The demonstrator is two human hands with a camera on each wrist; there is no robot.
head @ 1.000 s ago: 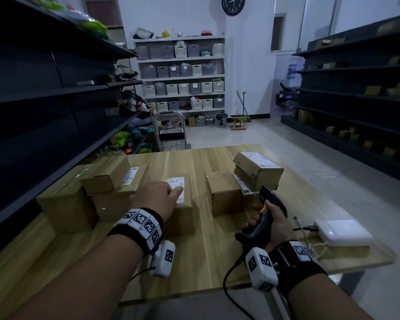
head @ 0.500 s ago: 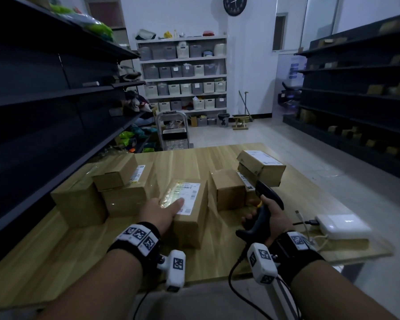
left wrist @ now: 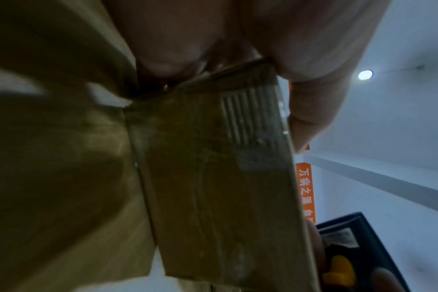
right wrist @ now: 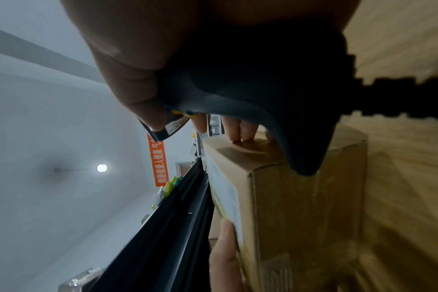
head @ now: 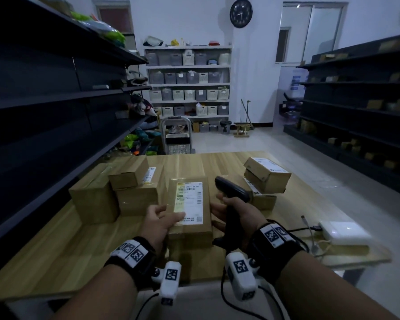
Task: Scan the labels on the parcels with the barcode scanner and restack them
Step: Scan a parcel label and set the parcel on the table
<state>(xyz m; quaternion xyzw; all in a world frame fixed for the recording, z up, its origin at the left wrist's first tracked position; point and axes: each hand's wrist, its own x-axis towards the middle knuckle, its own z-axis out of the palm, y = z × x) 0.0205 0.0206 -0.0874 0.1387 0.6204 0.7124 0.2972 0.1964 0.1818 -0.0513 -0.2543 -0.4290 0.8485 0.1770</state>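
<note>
A brown parcel (head: 189, 227) with a white label (head: 189, 203) facing up sits in the middle of the wooden table (head: 67, 250), close to me. My left hand (head: 162, 218) grips its near left corner, thumb on the label. In the left wrist view the parcel (left wrist: 213, 177) is pinched between thumb and fingers. My right hand (head: 238, 215) grips the black barcode scanner (head: 232, 192) by its handle, right beside the parcel, with its fingertips touching the parcel's right side (right wrist: 300, 197). The scanner head points away over the table.
A pile of parcels (head: 116, 192) stands at the left of the table. Another stack (head: 267, 175) stands at the right. A white box with cables (head: 344, 232) lies near the right edge. Dark shelving (head: 44, 112) runs along the left.
My left hand has drawn the labelled parcel toward me and now grips its corner. My right hand has brought the scanner left until it is against the parcel's right side.
</note>
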